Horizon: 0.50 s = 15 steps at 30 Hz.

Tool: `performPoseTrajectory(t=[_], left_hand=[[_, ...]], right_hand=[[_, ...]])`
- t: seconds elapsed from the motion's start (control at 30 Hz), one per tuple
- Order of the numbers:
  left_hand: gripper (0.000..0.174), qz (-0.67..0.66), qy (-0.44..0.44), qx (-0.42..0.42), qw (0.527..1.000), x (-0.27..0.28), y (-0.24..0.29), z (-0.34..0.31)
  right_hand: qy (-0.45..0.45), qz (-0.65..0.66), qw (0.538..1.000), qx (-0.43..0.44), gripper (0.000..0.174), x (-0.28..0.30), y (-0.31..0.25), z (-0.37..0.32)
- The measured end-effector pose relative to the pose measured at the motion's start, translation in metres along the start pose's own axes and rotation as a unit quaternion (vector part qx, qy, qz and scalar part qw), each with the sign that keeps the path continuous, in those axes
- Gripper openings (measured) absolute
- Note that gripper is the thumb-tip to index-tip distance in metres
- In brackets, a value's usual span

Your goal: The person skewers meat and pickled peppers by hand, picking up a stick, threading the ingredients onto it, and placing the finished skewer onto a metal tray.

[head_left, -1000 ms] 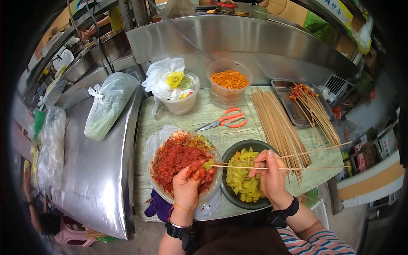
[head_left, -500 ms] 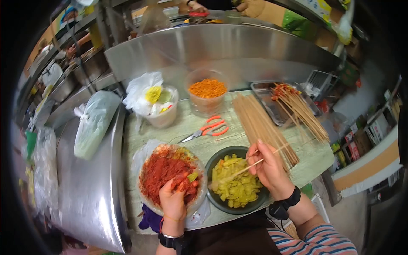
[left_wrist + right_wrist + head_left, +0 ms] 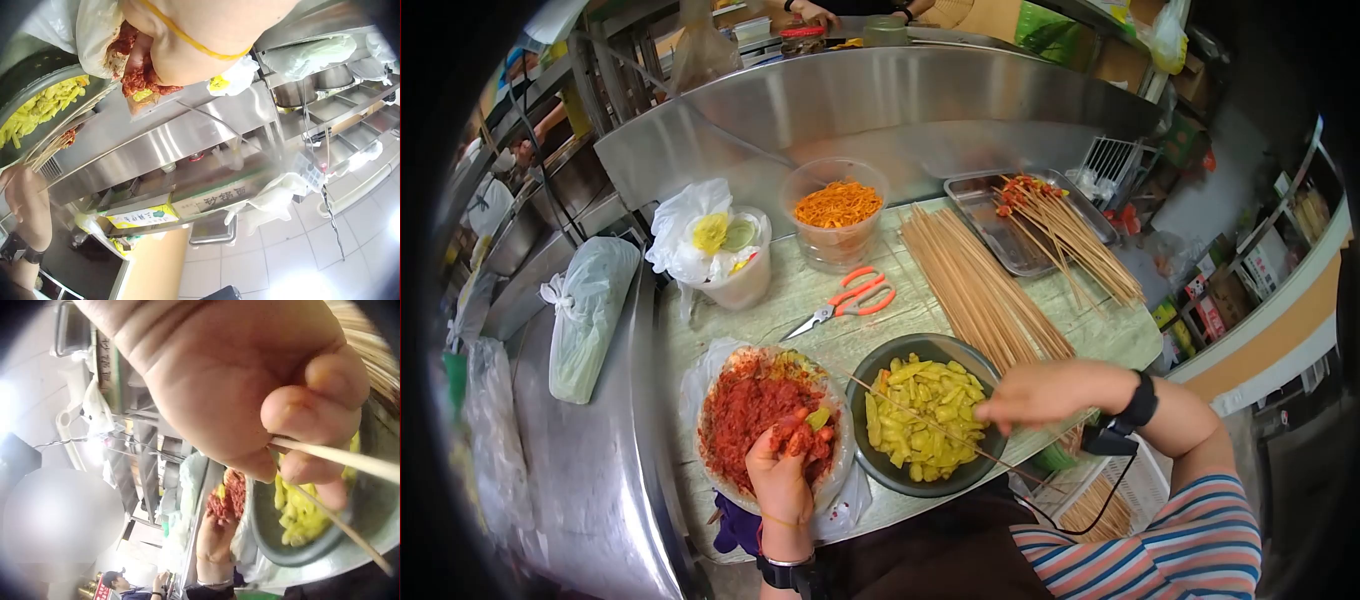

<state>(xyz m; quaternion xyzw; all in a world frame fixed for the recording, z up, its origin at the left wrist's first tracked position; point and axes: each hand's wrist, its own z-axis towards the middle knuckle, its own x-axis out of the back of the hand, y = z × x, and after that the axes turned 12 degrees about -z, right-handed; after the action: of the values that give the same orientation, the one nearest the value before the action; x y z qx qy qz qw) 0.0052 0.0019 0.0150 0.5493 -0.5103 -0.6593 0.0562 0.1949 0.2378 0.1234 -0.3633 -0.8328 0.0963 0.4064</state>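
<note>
My left hand (image 3: 782, 482) is over the bowl of red paste (image 3: 735, 415), its paste-covered fingers curled round a clump with a yellow-green piece (image 3: 818, 418) showing on top. In the left wrist view, red paste (image 3: 140, 78) coats those fingers. My right hand (image 3: 1050, 392) is at the right rim of the dark bowl (image 3: 862, 440) of yellow-green pieces (image 3: 925, 415). Two thin wooden sticks (image 3: 350, 459) are pinched in the right hand (image 3: 250, 394) in the right wrist view. One stick (image 3: 920, 418) crosses above the dark bowl in the head view.
Orange-handled scissors (image 3: 840, 302) lie behind the bowls, near a tub of orange shreds (image 3: 837, 205) and a bag-filled tub (image 3: 745, 285). Loose sticks (image 3: 980, 290) lie at the right, beside a metal tray (image 3: 1025, 262) of skewers with red food (image 3: 1032, 190).
The sticks have come away from the left hand and swung round over the dark bowl. My right hand has moved right and turned over. The head view has shifted.
</note>
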Motion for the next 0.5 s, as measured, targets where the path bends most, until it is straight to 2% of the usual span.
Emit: performPoseTrajectory(t=[0.03,0.1,0.13,0.17,0.2,0.23,0.3,0.4,0.5], left_hand=[[0.024,-0.001,0.003,-0.001,1.0,0.001,0.0,0.001],[0.024,0.016,0.008,0.01,1.0,0.001,-0.001,0.001],[0.024,0.017,0.009,0.012,1.0,0.0,-0.001,0.001],[0.025,0.016,0.011,0.006,1.0,-0.001,-0.001,0.001],[0.025,0.014,0.014,-0.001,1.0,-0.002,0.0,0.0],[0.025,0.016,0.015,-0.003,1.0,0.0,0.0,0.0],[0.025,0.005,0.005,-0.013,1.0,0.007,-0.002,0.002],[0.025,-0.013,0.017,-0.02,1.0,0.007,-0.004,0.003],[0.024,-0.002,0.025,-0.013,1.0,0.006,-0.004,0.003]], right_hand=[[0.088,0.007,0.996,0.01,0.053,0.012,-0.004,-0.009],[0.292,0.025,0.955,0.042,0.038,0.036,-0.008,-0.021],[0.291,0.027,0.956,0.041,0.038,0.044,-0.006,-0.014],[0.42,-0.1,0.891,0.142,0.028,0.05,-0.005,0.0],[0.531,-0.222,0.783,0.236,0.019,0.05,-0.005,0.015],[0.532,-0.221,0.782,0.237,0.019,0.046,-0.004,0.029],[0.489,-0.408,0.676,0.371,0.014,0.033,-0.005,0.06],[0.413,-0.387,0.712,0.415,0.018,-0.001,-0.017,0.092],[0.438,-0.379,0.685,0.442,0.022,-0.006,-0.021,0.093]])
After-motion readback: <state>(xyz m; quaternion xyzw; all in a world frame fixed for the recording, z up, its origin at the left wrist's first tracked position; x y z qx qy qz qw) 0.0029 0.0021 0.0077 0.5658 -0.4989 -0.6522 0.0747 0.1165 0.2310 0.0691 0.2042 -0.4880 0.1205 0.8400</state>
